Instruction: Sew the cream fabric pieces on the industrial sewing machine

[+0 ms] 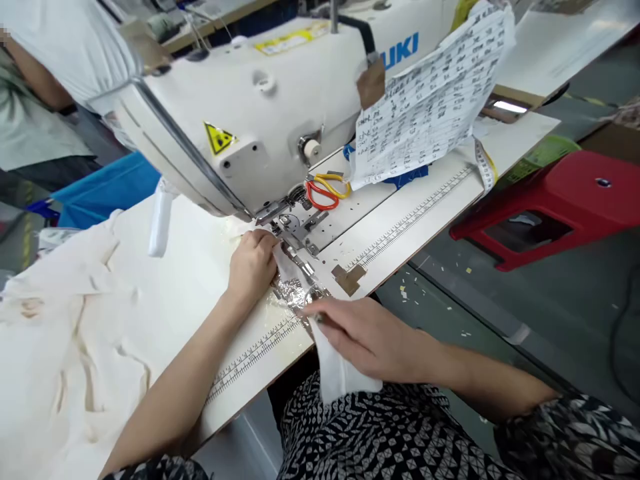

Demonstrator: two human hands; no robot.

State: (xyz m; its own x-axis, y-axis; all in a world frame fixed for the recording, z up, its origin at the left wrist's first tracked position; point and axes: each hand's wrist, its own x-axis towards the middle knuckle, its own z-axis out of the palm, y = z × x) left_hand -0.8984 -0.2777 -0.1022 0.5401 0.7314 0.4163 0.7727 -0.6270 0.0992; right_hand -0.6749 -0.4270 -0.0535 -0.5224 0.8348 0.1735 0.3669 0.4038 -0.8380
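My left hand (253, 263) lies beside the needle area of a white sewing machine (240, 107), its fingers curled down on white cloth at the presser foot. Closer to me, my right hand (365, 333) pinches a white fabric strip (340, 367) that hangs over the table edge onto my lap. Between the two hands sits a shiny metal guide (295, 291), partly covered with clear tape. Its far end leads toward the needle plate (295, 225). The fingertips of my right hand touch or nearly touch this guide.
Small scissors (327, 190) with red and yellow handles lie by the machine. A handwritten sheet (425, 107) hangs from its arm. Cream cloth (75, 333) is heaped at the left. A red stool (560, 207) stands right. Another person (40, 113) is at the far left.
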